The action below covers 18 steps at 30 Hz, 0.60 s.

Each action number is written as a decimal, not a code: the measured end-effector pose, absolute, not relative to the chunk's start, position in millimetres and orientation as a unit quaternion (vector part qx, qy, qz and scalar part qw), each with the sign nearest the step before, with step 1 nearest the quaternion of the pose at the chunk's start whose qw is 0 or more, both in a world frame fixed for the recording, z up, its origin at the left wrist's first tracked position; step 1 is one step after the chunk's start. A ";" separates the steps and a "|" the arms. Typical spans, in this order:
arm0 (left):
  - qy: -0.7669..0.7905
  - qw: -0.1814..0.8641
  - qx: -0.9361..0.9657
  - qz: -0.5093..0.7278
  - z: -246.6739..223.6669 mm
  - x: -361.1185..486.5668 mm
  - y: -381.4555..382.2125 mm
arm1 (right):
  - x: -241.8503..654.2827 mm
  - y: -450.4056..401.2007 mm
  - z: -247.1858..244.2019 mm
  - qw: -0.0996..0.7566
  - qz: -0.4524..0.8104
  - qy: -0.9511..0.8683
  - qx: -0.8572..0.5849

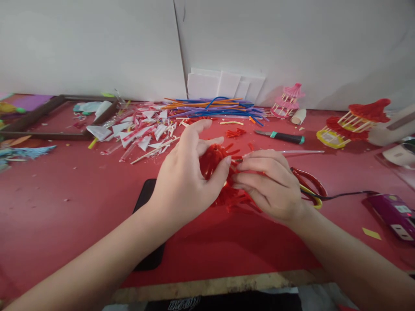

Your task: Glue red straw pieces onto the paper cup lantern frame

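My left hand (186,175) curves around a red craft piece (209,164) with many short fuzzy strands, like cut pipe cleaners, standing out from it. Its thumb lies across the front of the piece, and the palm hides part of it. At the right side of the same piece, my right hand (272,183) is closed, with its fingertips pressed together on the red strands. Whether a separate small strand is pinched there, I cannot make out. Just beyond the right hand lies a thin pale stick (304,151), and scissors or pliers with red and yellow handles (313,188) are beside it.
A black phone (147,194) lies under my left wrist. Behind are a utility knife (282,137), coloured pipe cleaners (214,108) and a heap of scraps (139,129). To the right stand a red pagoda model (356,121), a pink one (287,101) and a purple power strip (392,216).
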<state>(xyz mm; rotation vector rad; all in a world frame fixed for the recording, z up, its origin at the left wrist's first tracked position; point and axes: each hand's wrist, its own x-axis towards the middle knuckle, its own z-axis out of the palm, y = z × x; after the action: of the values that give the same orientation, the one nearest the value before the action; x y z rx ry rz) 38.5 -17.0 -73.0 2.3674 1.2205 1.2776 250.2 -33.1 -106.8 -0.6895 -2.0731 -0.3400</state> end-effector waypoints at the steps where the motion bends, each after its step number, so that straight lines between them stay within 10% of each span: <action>1: 0.410 0.087 0.799 0.431 -73.7 38.4 -16.9 | 250.0 -33.0 -106.7 0.449 -0.132 -0.839 -0.277; 18: 0.421 0.147 0.787 0.426 -70.7 39.3 -22.2 | 250.3 -39.6 -105.8 0.442 -0.127 -0.842 -0.281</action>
<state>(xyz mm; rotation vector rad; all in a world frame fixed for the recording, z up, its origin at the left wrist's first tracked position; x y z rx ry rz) 39.3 -22.2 -70.7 2.2656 1.2117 1.2260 250.3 -39.6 -105.8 -0.6970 -2.0902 -0.3146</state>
